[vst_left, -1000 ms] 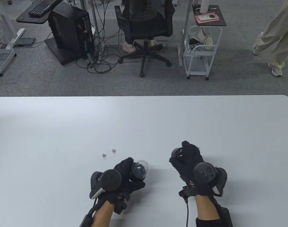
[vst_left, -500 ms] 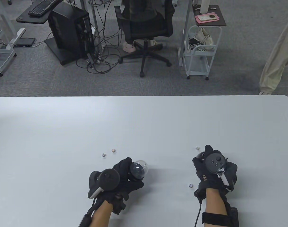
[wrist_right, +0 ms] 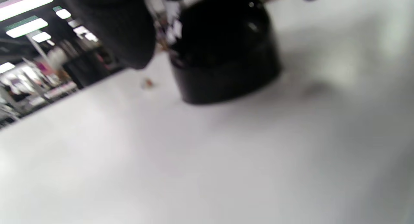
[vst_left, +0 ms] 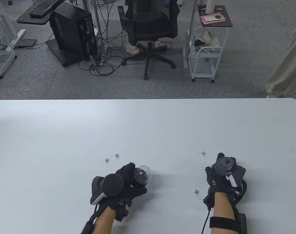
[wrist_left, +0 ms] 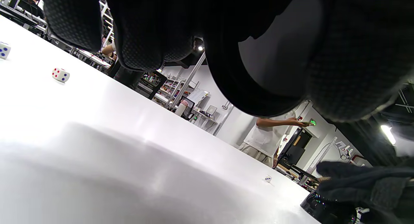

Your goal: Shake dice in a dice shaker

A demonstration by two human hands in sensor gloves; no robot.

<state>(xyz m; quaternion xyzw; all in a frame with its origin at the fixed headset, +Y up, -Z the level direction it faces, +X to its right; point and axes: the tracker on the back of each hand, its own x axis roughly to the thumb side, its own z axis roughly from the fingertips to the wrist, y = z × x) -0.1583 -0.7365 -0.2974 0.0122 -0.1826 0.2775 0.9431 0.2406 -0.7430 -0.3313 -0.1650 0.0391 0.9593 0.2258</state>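
Low in the table view, left of the middle, the left hand grips the clear dome of the dice shaker. It looks light, hard and smooth, so it could slip; holding it around the rim seems best. The right hand, low and to the right, is curled, but what it holds cannot be told. A blurry black cup fills the top of the right wrist view. Four small dice lie on the table; one lies just left of the right hand.

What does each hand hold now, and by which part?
The left hand grips the clear plastic dome lid by its near side. The right hand holds the black round base; where, cannot be told.
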